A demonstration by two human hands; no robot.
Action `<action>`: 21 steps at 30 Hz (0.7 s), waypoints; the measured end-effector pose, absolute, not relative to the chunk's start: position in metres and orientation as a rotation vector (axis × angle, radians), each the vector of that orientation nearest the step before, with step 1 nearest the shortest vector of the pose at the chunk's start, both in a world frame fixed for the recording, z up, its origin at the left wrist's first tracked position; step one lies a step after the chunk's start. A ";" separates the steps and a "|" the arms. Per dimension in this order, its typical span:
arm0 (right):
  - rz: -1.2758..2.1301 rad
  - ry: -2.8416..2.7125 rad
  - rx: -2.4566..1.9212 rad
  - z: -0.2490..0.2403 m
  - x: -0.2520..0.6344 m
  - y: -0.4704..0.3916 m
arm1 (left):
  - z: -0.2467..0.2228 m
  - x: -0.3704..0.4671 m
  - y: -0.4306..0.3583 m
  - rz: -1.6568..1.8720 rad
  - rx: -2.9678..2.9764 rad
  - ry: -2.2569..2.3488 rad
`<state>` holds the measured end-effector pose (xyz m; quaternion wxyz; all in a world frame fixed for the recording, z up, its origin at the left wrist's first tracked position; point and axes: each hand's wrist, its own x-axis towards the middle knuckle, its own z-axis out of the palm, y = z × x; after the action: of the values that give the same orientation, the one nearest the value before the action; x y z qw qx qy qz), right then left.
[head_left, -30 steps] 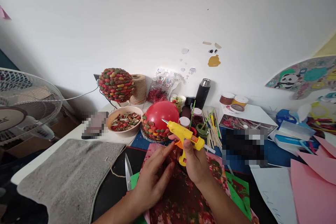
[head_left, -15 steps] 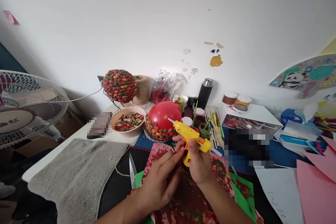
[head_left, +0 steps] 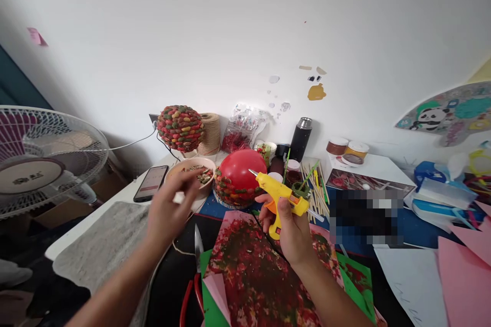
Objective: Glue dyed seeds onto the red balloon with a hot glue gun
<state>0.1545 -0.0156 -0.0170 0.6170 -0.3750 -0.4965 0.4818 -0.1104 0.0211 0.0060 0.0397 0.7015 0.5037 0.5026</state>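
My right hand [head_left: 289, 225] is wrapped round a yellow glue gun [head_left: 282, 194], its nozzle pointing up and left in front of a red balloon [head_left: 243, 169]. Coloured shell-like pieces [head_left: 230, 191] cover the balloon's lower part. My left hand [head_left: 172, 207] is over the near edge of a pale pink bowl [head_left: 210, 184] of painted shells, fingers apart, with nothing visible in them. A finished-looking ball [head_left: 181, 129] covered in red, green and yellow pieces stands behind the bowl.
Scissors [head_left: 198, 250] lie beside paint-stained paper [head_left: 261, 265]. A phone [head_left: 150, 184] and grey cloth [head_left: 103, 240] are at the left, near a fan [head_left: 49, 163]. Twine [head_left: 209, 134], a black flask [head_left: 301, 140], paint jars and sticks [head_left: 312, 189] stand behind.
My left hand has moved away from the glue gun, left and up to the bowl, and its fingers have spread. My right hand still holds the gun. The view has shifted slightly.
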 end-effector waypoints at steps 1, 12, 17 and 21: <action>1.113 -1.146 -0.857 -0.017 0.154 -0.016 | 0.013 -0.128 0.036 1.401 2.157 1.665; 1.120 -1.163 -0.865 -0.021 0.153 -0.015 | -0.006 -0.188 0.123 0.354 2.569 1.973; 1.102 -1.217 -0.882 -0.020 0.153 -0.017 | -0.012 -0.189 0.128 0.285 2.530 1.983; 1.098 -1.250 -0.901 -0.021 0.152 -0.017 | -0.007 -0.189 0.128 0.287 2.508 1.972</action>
<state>0.1524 -0.0168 -0.0210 0.5850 -0.3864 -0.5357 0.4706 -0.1889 0.1284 -0.0070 -0.0309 0.7826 0.6153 0.0897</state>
